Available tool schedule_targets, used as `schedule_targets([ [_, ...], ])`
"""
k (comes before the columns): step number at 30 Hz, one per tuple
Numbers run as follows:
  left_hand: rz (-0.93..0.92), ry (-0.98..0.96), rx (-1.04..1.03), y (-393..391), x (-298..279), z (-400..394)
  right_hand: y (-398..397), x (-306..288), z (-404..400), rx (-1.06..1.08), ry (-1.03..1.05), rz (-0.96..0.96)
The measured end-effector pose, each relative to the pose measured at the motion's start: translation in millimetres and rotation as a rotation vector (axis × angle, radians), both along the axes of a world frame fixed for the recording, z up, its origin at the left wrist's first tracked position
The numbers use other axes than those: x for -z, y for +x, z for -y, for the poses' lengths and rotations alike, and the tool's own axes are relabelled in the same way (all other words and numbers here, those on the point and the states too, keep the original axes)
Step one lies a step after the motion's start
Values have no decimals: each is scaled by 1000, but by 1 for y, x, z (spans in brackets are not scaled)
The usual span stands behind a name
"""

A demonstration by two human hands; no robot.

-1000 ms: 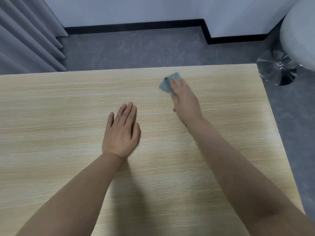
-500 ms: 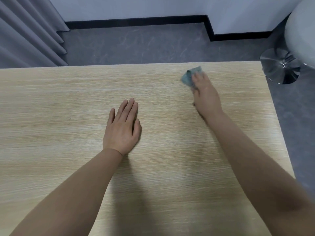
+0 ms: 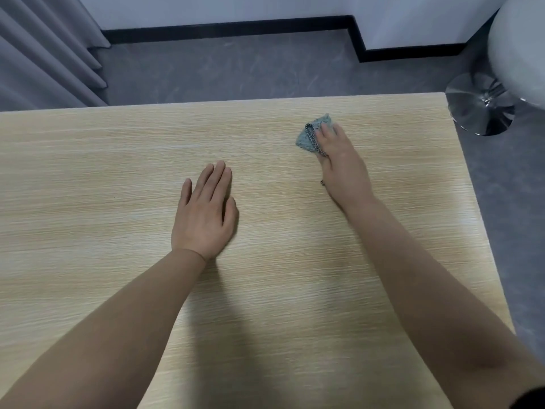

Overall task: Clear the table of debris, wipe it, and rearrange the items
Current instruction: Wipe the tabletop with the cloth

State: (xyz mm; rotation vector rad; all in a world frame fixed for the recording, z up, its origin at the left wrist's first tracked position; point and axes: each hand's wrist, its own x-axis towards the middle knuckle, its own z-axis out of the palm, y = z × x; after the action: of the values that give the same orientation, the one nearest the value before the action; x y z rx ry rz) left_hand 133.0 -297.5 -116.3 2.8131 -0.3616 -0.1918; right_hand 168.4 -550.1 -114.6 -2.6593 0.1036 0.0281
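Wooden table (image 3: 88,178): left hand (image 3: 203,214) flat; right hand (image 3: 342,163) pressing cloth (image 3: 306,137) (grey)

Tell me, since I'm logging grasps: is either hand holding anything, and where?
The right hand presses a grey cloth flat to the table, fingers over its near right part. The left hand holds nothing.

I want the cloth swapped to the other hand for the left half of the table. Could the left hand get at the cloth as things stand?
Probably yes. The left hand lies flat on bare table, with nothing between it and the cloth. The right hand covers much of the cloth, leaving only its far left part free.
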Motion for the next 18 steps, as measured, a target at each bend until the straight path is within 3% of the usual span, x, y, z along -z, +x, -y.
schedule_targets([
  [5, 6, 17, 1, 0, 0, 0, -61, 1, -50, -352, -23, 34],
  [9, 12, 19, 8, 0, 0, 0, -76, 4, -43, -573, -78, 66],
  [11, 5, 20, 2, 0, -1, 0, -54, 5, -20, -492, -107, 33],
  [15, 6, 11, -2, -1, -1, 1, -23, -1, -2, -28, 4, -3],
  [18, 6, 11, -3, -1, 0, 0, -39, 4, -29, -46, 3, 66],
])
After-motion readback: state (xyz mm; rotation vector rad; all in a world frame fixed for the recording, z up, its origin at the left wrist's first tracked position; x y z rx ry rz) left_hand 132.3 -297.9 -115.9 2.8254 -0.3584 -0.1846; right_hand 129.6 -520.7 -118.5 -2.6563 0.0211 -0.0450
